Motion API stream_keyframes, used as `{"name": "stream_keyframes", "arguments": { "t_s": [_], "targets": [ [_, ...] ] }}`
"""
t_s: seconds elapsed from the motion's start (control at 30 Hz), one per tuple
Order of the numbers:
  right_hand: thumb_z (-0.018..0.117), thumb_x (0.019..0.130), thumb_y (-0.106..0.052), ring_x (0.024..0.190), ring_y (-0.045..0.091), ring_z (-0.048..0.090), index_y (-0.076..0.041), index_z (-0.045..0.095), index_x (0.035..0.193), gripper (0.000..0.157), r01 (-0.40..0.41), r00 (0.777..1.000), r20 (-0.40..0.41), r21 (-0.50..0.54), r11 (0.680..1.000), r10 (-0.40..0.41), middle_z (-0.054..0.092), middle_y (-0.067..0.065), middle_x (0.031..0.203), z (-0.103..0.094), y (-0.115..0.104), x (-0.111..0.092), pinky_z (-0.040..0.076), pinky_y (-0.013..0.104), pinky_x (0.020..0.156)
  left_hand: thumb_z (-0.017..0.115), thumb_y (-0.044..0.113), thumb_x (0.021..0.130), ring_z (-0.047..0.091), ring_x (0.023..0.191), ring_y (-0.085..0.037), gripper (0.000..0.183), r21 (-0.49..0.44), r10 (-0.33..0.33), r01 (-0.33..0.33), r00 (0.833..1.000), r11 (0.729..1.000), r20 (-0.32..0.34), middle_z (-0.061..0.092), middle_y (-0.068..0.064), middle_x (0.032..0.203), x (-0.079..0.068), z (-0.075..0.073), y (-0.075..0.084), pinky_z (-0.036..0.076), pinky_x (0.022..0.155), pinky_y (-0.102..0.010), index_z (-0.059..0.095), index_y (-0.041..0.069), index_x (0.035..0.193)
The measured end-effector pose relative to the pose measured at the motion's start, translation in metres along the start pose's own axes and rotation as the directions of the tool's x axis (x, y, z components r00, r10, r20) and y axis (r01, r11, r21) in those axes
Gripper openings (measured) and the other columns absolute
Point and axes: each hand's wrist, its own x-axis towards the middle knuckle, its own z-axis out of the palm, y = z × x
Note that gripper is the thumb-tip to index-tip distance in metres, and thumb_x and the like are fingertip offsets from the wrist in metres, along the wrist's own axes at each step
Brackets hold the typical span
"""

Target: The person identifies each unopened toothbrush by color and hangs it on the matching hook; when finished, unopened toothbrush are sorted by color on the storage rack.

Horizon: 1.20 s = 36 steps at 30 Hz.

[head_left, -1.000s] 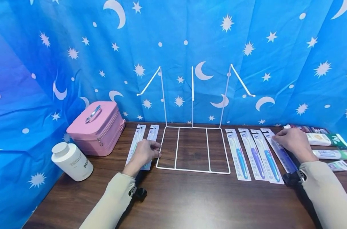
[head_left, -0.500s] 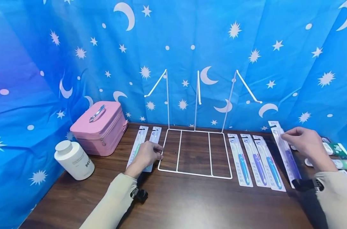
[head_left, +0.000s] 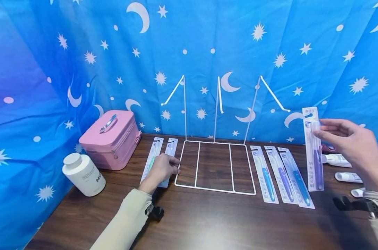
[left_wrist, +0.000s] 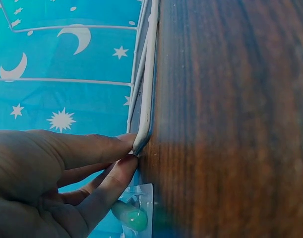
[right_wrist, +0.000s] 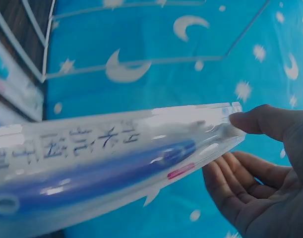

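Observation:
My right hand (head_left: pixel 354 144) pinches a packaged purple toothbrush (head_left: pixel 315 163) near its upper end, between thumb and fingers. The pack is lifted nearly upright above the table at the right; the right wrist view shows its purple handle (right_wrist: pixel 101 173) through clear plastic. At the white wire rack's (head_left: pixel 233 191) front left corner, my left hand (head_left: pixel 162 168) pinches the wire (left_wrist: pixel 149 74) between thumb and index finger. That rack stands mid-table with three hooked arms at its back. Two toothbrush packs (head_left: pixel 153 152) lie partly under the left hand.
Three toothbrush packs (head_left: pixel 282 177) lie in a row right of the rack, two blue and one purple. Several tubes (head_left: pixel 335 159) are partly hidden behind the right hand. A pink case (head_left: pixel 109 139) and a white bottle (head_left: pixel 84 175) stand at left; a blue curtain (head_left: pixel 198 31) hangs behind.
My right hand has lifted the purple toothbrush pack off the table and tilted it upright, moving slightly right. The left hand keeps its place at the rack corner; the head view has shifted slightly.

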Motion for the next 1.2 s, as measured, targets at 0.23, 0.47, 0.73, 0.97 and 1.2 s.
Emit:
{"name": "stream_keyframes", "arguments": {
  "t_s": [0.23, 0.47, 0.73, 0.97, 1.2],
  "targets": [
    [0.065, 0.093, -0.030, 0.098, 0.004, 0.051, -0.018, 0.050, 0.141, 0.052, 0.050, 0.999, -0.008, 0.142, 0.989, -0.050, 0.056, -0.010, 0.113, -0.009, -0.025, -0.020, 0.038, 0.007, 0.075, 0.083, 0.006, 0.071, 0.058, 0.068, -0.009, 0.028, 0.001, 0.011, -0.011, 1.000, 1.000, -0.016, 0.067, 0.004, 0.073, -0.001, 0.000, 0.003, 0.048, 0.066, -0.028, 0.076, 0.007, 0.098],
    [0.061, 0.096, -0.021, 0.109, 0.007, 0.047, -0.021, 0.046, 0.144, 0.050, 0.104, 0.994, 0.009, 0.218, 0.970, -0.109, 0.054, -0.007, 0.124, -0.012, -0.046, -0.034, 0.028, 0.008, 0.099, 0.083, 0.006, 0.072, 0.058, 0.069, -0.010, 0.028, -0.006, -0.002, 0.002, 1.000, 1.000, -0.009, 0.067, 0.003, 0.074, -0.002, -0.001, 0.000, 0.048, 0.065, -0.027, 0.076, 0.006, 0.098],
    [0.063, 0.094, -0.008, 0.107, 0.012, 0.051, -0.015, 0.050, 0.140, 0.049, 0.195, 0.979, 0.011, 0.247, 0.949, -0.204, 0.057, -0.001, 0.122, -0.011, -0.078, -0.046, 0.038, 0.008, 0.086, 0.083, 0.006, 0.072, 0.059, 0.068, -0.010, 0.027, -0.018, -0.013, 0.013, 1.000, 1.000, -0.013, 0.068, 0.003, 0.074, -0.004, -0.003, -0.003, 0.047, 0.061, -0.026, 0.076, 0.007, 0.098],
    [0.067, 0.092, -0.012, 0.103, 0.013, 0.054, -0.018, 0.051, 0.140, 0.051, 0.176, 0.980, 0.048, 0.225, 0.958, -0.191, 0.058, 0.004, 0.121, -0.009, -0.094, -0.056, 0.042, 0.009, 0.073, 0.082, 0.006, 0.074, 0.059, 0.069, -0.011, 0.029, -0.033, -0.037, 0.037, 0.999, 0.999, 0.009, 0.068, 0.003, 0.076, -0.001, -0.001, -0.002, 0.048, 0.065, -0.028, 0.075, 0.008, 0.102],
    [0.073, 0.087, -0.017, 0.091, 0.011, 0.059, -0.018, 0.057, 0.133, 0.049, 0.184, 0.982, 0.018, 0.188, 0.965, -0.190, 0.063, 0.002, 0.113, -0.002, -0.106, -0.062, 0.044, 0.013, 0.067, 0.082, 0.007, 0.074, 0.058, 0.069, -0.011, 0.027, -0.025, -0.012, 0.012, 1.000, 1.000, -0.003, 0.068, 0.003, 0.075, 0.000, 0.001, -0.002, 0.047, 0.064, -0.028, 0.076, 0.009, 0.100]
  ]
}}
